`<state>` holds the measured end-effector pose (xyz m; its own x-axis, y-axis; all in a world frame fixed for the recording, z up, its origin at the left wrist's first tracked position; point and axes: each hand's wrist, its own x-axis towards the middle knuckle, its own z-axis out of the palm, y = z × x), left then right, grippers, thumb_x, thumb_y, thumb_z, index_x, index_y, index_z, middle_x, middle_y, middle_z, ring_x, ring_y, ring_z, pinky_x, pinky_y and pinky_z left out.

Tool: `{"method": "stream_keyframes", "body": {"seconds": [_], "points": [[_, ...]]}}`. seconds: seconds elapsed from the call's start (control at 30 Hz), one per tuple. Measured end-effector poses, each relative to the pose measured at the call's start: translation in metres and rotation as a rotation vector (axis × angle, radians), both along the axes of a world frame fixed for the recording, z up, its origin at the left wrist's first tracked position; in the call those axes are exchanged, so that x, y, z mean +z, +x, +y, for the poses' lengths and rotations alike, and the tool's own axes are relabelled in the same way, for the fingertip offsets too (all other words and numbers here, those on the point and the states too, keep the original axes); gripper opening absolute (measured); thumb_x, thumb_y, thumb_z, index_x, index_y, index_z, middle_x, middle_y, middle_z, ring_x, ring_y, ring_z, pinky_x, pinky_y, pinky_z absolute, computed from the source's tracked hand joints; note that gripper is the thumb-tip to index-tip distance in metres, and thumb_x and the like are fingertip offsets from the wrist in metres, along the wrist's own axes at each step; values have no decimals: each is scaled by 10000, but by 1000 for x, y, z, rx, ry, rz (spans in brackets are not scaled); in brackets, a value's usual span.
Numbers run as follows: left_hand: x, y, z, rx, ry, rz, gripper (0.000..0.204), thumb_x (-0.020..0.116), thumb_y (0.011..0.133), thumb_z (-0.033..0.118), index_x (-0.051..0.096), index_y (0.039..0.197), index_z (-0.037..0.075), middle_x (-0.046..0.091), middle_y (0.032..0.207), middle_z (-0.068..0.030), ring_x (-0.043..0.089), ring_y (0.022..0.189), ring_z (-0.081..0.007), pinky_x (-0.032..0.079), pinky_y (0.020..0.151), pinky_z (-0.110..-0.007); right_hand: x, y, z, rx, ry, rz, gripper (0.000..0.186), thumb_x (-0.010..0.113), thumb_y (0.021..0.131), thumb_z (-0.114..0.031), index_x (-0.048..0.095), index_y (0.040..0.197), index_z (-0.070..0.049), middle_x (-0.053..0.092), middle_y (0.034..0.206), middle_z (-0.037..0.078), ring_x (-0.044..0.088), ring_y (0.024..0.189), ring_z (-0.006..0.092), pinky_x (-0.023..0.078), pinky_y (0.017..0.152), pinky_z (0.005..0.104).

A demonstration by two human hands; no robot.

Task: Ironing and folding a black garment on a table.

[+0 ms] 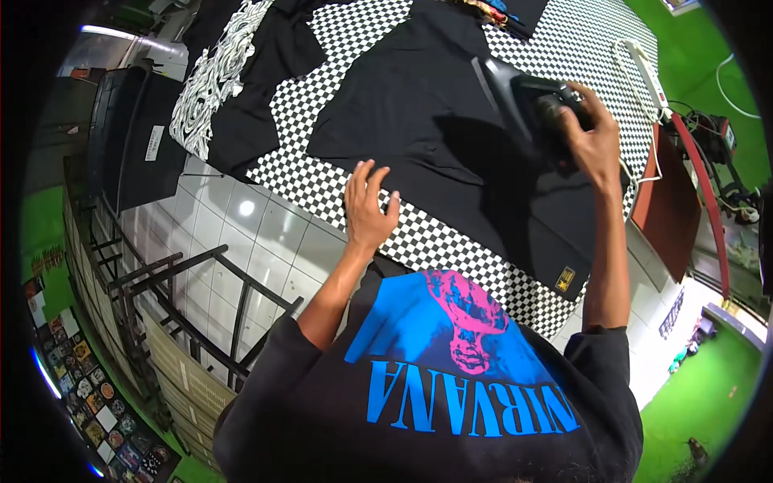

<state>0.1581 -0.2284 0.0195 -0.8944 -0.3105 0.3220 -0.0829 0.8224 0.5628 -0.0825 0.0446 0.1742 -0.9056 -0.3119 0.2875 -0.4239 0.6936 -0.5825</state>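
Observation:
My right hand (593, 141) is wrapped round the handle of a dark clothes iron (515, 101). The iron is tilted, its flat plate turned to the left, and appears raised over a black garment (386, 101); a dark shadow falls on the fabric below it. This garment is spread over a black-and-white checkered cloth (451, 245), with small creases near its middle. A small yellow-and-black label (566, 279) shows at its near right corner. My left hand (370, 205) rests with fingers apart on the checkered cloth, fingertips by the garment's near edge.
More black fabric (241, 121) and a bundle of white-and-black strips (217, 80) lie at the table's left. A white power strip (646, 74) with cords sits along the right edge. Black metal frames (233, 306) stand on the tiled floor at left. Colourful cloth (495, 12) lies at the far edge.

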Motion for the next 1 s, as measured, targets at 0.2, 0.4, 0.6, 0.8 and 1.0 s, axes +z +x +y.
{"method": "stream_keyframes", "body": {"seconds": [0.2, 0.4, 0.6, 0.8, 1.0], "points": [[-2, -6, -57, -6, -5, -19, 491, 694, 838, 161, 561, 1294, 39, 492, 1399, -224, 439, 1339, -431, 339, 1120, -540, 1, 51, -77, 200, 23, -110, 405, 756, 837, -154, 688, 1236, -139, 741, 962, 109, 704, 746, 223, 553, 687, 337], [-5, -11, -77, -35, -15, -113, 540, 676, 881, 194, 512, 1367, 28, 434, 1466, -223, 391, 1387, -408, 317, 1134, -530, -19, 69, -142, 373, 160, 63, 390, 755, 825, -156, 696, 1210, -128, 722, 915, 98, 698, 741, 300, 560, 663, 387], [-14, -11, -95, 40, -116, -217, 653, 624, 934, 311, 404, 1487, 42, 337, 1570, -222, 308, 1464, -397, 232, 1173, -589, -66, 90, -185, 430, 211, -25, 353, 722, 851, -184, 676, 1197, -134, 693, 882, 118, 697, 795, 328, 563, 670, 433], [-21, -9, -99, 21, -173, -300, 724, 587, 959, 380, 327, 1551, 55, 272, 1621, -213, 260, 1501, -376, 179, 1186, -625, -85, 80, -199, 306, 272, 100, 399, 719, 854, -178, 643, 1244, -139, 672, 868, 118, 688, 783, 328, 565, 661, 432], [-21, -10, -100, 21, -163, -303, 727, 578, 959, 387, 322, 1555, 59, 275, 1619, -218, 255, 1504, -374, 175, 1188, -624, -91, 58, -198, 97, 352, 136, 421, 712, 864, -176, 616, 1273, -150, 671, 879, 121, 689, 789, 337, 566, 670, 444]]}}
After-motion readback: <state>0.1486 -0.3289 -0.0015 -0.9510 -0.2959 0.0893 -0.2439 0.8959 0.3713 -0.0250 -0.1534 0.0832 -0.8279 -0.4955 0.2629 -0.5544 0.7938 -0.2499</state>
